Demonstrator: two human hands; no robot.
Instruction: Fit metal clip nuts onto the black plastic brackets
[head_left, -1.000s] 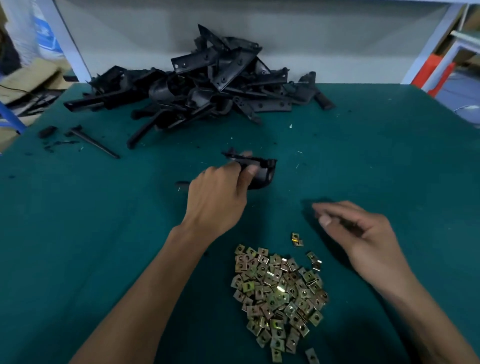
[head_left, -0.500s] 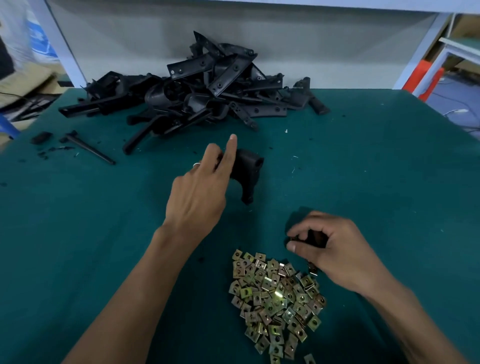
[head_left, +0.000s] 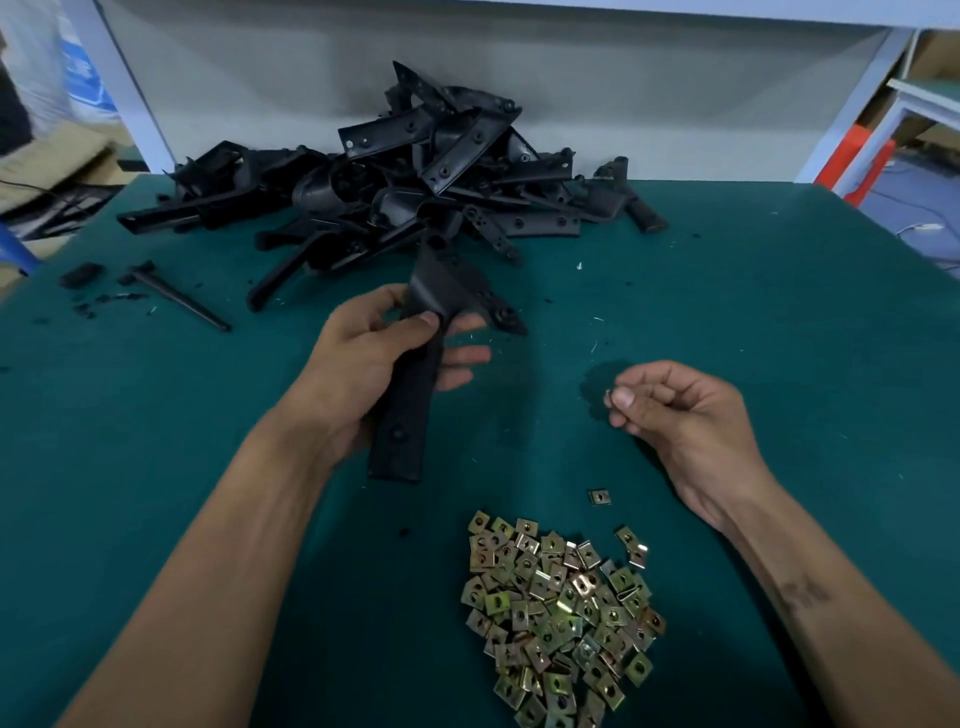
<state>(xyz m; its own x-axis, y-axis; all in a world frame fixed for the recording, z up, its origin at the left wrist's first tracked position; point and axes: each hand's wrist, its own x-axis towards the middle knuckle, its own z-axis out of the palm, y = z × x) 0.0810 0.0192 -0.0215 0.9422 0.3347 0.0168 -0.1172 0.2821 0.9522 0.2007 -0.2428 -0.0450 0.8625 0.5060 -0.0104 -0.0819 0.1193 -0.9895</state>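
green felt-covered work table (head_left: 753, 322), wide, running to a grey back panel. at its far edge, a big tangled heap of black plastic brackets (head_left: 415, 192), long drilled strips and elbow shapes piled loose. near edge, between the forearms: a mound of small square brass-coloured metal clip nuts (head_left: 558, 613), with a few strays just beside it, one lone clip nut (head_left: 599, 497) apart toward the right wrist. left of the heap, a thin black plastic rod (head_left: 179, 299) and dark crumbs of debris.

left hand (head_left: 363, 364) grips one long black plastic bracket (head_left: 415, 384), thumb across the front, fingers curled behind, held off the felt with its flat drilled arm pointing toward the body and the angled end toward the heap. one hole shows low on the arm.

right hand (head_left: 685, 410) hovers well apart from it, fingertips pinched on a single small metal clip nut (head_left: 609, 397), mostly hidden; orientation cannot be told.

step in hand, as i judge it: part and nut both picked, not yet joined. next move likely calls for bringing the nut to the bracket's edge, open mouth first, and sliding it on until its hole sits over the bracket's hole. left grip must hold steady against the push.
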